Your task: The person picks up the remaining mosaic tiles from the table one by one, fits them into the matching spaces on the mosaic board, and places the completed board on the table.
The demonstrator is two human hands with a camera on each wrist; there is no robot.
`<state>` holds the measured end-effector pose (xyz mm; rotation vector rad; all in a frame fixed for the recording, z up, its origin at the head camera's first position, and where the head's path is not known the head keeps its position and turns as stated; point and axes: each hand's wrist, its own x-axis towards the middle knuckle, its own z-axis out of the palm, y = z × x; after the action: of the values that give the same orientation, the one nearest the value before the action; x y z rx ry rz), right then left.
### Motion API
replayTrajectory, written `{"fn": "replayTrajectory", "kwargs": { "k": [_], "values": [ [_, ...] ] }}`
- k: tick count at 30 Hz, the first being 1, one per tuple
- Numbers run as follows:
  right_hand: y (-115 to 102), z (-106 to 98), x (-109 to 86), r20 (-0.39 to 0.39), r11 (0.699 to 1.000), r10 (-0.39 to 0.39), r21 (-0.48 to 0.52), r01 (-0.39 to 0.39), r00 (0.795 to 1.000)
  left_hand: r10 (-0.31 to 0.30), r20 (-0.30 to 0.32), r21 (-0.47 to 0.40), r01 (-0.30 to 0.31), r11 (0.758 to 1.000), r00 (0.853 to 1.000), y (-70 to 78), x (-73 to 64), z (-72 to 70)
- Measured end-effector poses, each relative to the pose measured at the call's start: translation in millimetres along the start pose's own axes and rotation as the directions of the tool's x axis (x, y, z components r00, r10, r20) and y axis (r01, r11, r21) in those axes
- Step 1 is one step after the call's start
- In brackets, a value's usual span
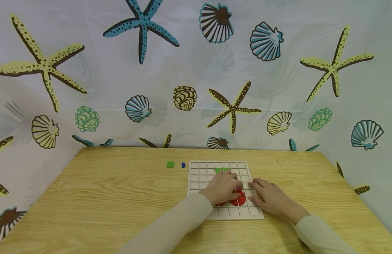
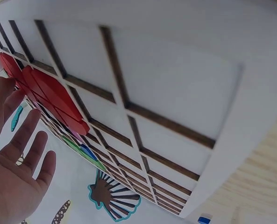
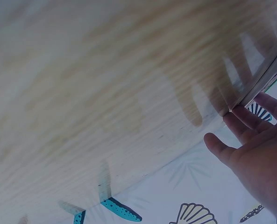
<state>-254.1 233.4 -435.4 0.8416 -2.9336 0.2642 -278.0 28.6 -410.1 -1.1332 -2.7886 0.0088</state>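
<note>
A white grid board (image 1: 194,177) lies on the table, with red rounded pieces (image 1: 238,198), green pieces (image 1: 219,170) and a small pink piece in its cells. Over the board's middle reaches my left hand (image 1: 222,187), its thumb and fingertips at the red and pink pieces. In the left wrist view, the index finger touches a red piece (image 2: 54,95) and the other fingers are loosely extended; a blue piece (image 2: 87,151) shows beside green. My right hand (image 1: 272,197) rests at the board's right edge, fingers extended and holding nothing. The left hand hides several cells.
On the wooden table (image 1: 113,197), left of the board's far corner, lie a green square (image 1: 170,164) and a blue half-round piece (image 1: 183,165). A white cloth (image 1: 183,127) printed with starfish and shells hangs behind the table and at both sides.
</note>
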Motion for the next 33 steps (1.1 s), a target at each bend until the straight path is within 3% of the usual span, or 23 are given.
{"fn": "replayTrajectory", "kwargs": {
  "k": [16,33],
  "values": [
    [-1,-1,-0.7,0.001,1.000,0.003,0.000,-0.003,1.000,0.021,-0.007,0.003,-0.021,1.000,1.000,-3.2,-3.5,-0.4],
    [-2,-2,-0.8,0.008,1.000,0.009,-0.007,-0.009,1.000,-0.027,0.011,-0.040,0.027,0.999,1.000,-22.2,-15.6,-4.6]
  ]
}}
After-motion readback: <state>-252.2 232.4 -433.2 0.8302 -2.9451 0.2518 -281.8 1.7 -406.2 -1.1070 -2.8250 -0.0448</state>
